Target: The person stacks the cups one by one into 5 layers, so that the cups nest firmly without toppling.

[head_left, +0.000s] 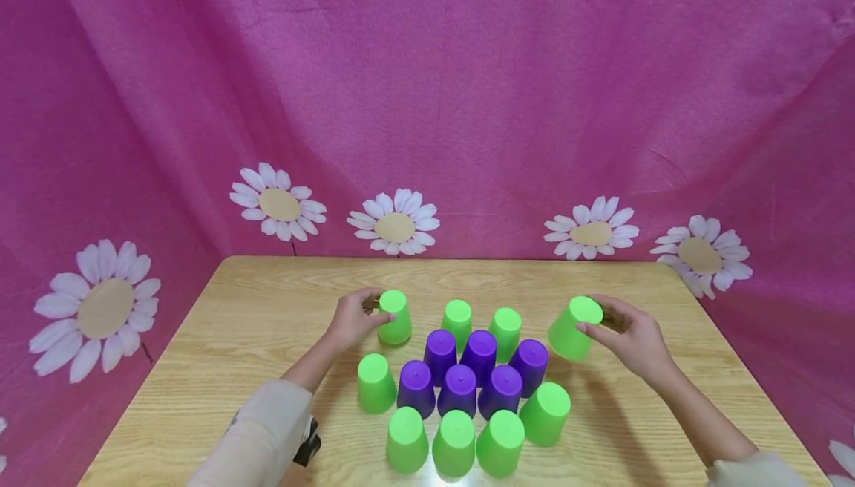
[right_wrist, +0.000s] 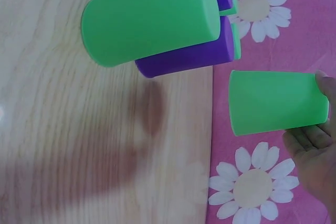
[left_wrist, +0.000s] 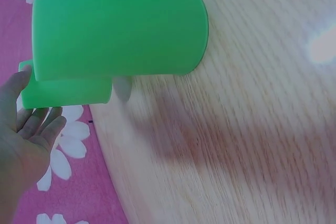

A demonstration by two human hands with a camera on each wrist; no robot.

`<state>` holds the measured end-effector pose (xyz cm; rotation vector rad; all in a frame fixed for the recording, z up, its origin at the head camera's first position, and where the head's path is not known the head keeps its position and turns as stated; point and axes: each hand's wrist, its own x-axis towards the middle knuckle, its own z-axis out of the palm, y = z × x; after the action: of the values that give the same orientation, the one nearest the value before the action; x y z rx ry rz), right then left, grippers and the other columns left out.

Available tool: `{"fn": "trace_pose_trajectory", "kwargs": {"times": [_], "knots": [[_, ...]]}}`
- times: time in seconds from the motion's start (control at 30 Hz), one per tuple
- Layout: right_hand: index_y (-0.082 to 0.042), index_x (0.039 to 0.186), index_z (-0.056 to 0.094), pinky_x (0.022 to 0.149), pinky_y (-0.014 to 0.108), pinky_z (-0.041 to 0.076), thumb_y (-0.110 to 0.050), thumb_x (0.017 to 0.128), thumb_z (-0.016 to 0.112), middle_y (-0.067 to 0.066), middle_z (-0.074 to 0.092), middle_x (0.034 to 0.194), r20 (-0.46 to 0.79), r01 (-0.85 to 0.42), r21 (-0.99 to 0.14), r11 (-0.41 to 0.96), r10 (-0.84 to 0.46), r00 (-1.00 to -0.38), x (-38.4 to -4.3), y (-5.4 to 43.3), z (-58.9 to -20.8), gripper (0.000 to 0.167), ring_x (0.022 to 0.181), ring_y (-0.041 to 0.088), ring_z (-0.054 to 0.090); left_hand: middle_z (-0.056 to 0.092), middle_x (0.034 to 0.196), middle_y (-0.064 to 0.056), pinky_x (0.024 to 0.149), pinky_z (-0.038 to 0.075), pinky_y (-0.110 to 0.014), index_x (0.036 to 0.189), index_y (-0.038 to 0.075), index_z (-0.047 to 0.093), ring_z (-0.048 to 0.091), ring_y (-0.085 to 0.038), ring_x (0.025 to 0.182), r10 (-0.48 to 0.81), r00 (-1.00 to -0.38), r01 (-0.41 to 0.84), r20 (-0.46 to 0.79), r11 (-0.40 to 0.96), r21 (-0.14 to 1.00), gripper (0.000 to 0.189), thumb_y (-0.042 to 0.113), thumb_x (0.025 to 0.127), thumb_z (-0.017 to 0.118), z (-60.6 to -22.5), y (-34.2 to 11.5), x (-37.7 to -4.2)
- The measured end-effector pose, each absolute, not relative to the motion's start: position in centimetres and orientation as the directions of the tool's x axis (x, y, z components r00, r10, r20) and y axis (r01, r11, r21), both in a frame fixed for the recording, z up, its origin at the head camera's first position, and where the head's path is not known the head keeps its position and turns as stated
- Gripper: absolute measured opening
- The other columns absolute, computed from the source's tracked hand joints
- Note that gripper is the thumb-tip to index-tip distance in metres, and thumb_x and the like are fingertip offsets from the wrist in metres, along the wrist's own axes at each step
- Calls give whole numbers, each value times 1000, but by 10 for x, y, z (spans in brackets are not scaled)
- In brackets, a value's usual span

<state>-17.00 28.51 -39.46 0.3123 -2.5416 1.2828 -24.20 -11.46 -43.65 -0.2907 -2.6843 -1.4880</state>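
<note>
Left hand (head_left: 354, 318), head view: thumb and fingers are curving partway closed, gripping the left-held cup (head_left: 395, 318), an inverted green cup, behind and to the left of the purple group (head_left: 457, 390). The right hand (head_left: 634, 331) is likewise pinching the right-held cup (head_left: 575, 329), a tilted green one, behind and to the right of that group. Six inverted cups are forming the purple group on the bench (head_left: 260, 301). Green cups are standing about it: two rear cups (head_left: 505, 331) behind, a left flank cup (head_left: 376, 383) to its left, a right flank cup (head_left: 545, 414) at its near right, and three front cups (head_left: 454, 442) before it. The step in hand appears to be arranging the green border at the group's two rear corners.

Left wrist view: the thumb is pressing opposite the fingers at the left-held cup's base end. A large green cup (left_wrist: 121, 30) is hiding part of both this cup and the purple group; whether the rim is touching the bench cannot be told.

Right wrist view: the hand is holding the right-held cup by its base end, well apart from the purple group. Judged from this tilt, the next move calls for levelling the cup and lowering it rim-down beside the group, without knocking its neighbours.
</note>
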Motion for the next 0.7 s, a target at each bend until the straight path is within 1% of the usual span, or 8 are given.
{"fn": "trace_pose_trajectory", "kwargs": {"times": [0.2,0.47,0.57,0.7], "knots": [[8,116,58,72,4,49,-5,79,71,-31,55,92,359,-331,-762,556,-61,-931,-175,277,-387,41,85,-16,55,64,110,-24,90,51,-43,116,-8,57,62,-35,102,121,-985,170,126,509,844,43,4,78,71,-434,-118,-247],[13,115,56,75,5,49,2,78,70,-32,58,92,392,-379,-809,450,-68,-918,-182,259,-378,41,85,-14,57,64,110,-25,91,51,-44,115,-9,58,62,-36,103,98,-987,157,125,510,846,43,4,77,72,-432,-120,-252],[14,115,56,76,6,49,3,78,69,-31,59,91,400,-389,-820,420,-67,-914,-186,251,-376,41,85,-14,58,64,110,-26,91,51,-44,116,-9,57,61,-36,103,97,-987,158,126,515,842,44,4,77,72,-431,-119,-253],[14,115,56,75,7,50,5,77,69,-29,60,91,412,-408,-837,365,-70,-908,-191,240,-377,42,85,-12,59,63,113,-25,93,51,-43,119,-8,56,60,-36,105,74,-992,123,99,510,851,46,5,78,72,-430,-117,-255]]}}
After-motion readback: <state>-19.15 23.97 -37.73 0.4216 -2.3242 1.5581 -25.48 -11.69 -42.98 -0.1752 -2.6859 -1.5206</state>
